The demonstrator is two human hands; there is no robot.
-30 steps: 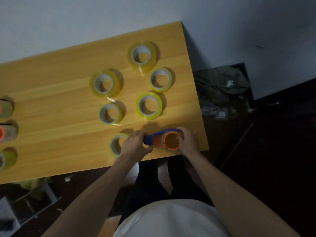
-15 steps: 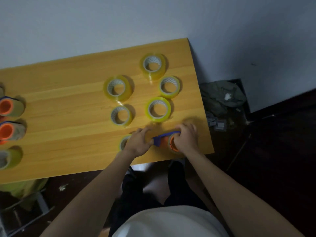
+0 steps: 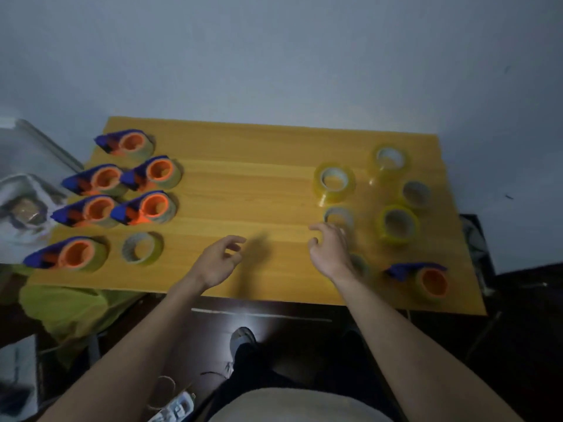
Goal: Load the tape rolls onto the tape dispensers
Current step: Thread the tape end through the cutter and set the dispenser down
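A blue-and-orange tape dispenser [image 3: 423, 278] with a tape roll on it lies at the front right of the wooden table [image 3: 243, 190]. Several yellow tape rolls lie on the right half, among them one [image 3: 334, 180] near the middle and one [image 3: 396, 224] further right. Several loaded dispensers sit at the left, such as one [image 3: 146, 208], with a lone roll [image 3: 141, 248] beside them. My left hand [image 3: 217, 260] hovers over the table's front middle, fingers loosely curled and empty. My right hand [image 3: 330, 249] hovers over two rolls that it partly hides, holding nothing.
A grey wall stands behind the table. A metal tray [image 3: 27, 190] with clutter sits beyond the table's left edge, and a green bag [image 3: 67, 309] hangs below it. My legs and a shoe [image 3: 242, 336] are under the front edge.
Both hands let go of the dispenser, which now lies at the front right. The hands moved left toward the table's middle. The camera swung left, bringing the loaded dispensers into view.
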